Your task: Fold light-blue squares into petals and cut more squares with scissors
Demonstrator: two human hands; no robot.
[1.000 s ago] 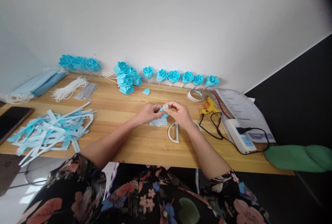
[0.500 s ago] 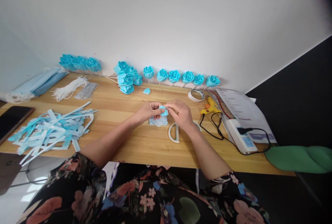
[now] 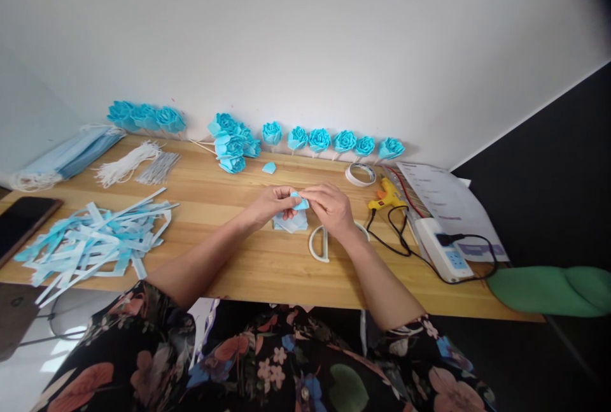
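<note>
Between my two hands is a small light-blue fabric petal (image 3: pixel 300 202), held above the table. My left hand (image 3: pixel 272 204) pinches its left side with thumb and fingers. The fingertips of my right hand (image 3: pixel 330 207) are closed on its right edge. Below them lies a small stack of pale cut fabric pieces (image 3: pixel 290 223), partly covered by my left hand. White-handled scissors (image 3: pixel 319 244) lie under my right wrist, their blades hidden. One loose blue petal (image 3: pixel 269 168) rests farther back on the wood.
Blue fabric roses (image 3: pixel 319 140) line the wall, with a bunch (image 3: pixel 231 144) left of centre. A tape roll (image 3: pixel 360 174), yellow glue gun (image 3: pixel 386 194) and power strip (image 3: pixel 443 251) are at right. Fabric strips (image 3: pixel 98 240), face masks (image 3: pixel 71 152) and a phone (image 3: pixel 26 224) lie left.
The petal has turned slightly and shows more of its face between my fingers. Both hands stay nearly in place; the whole view has shifted a little.
</note>
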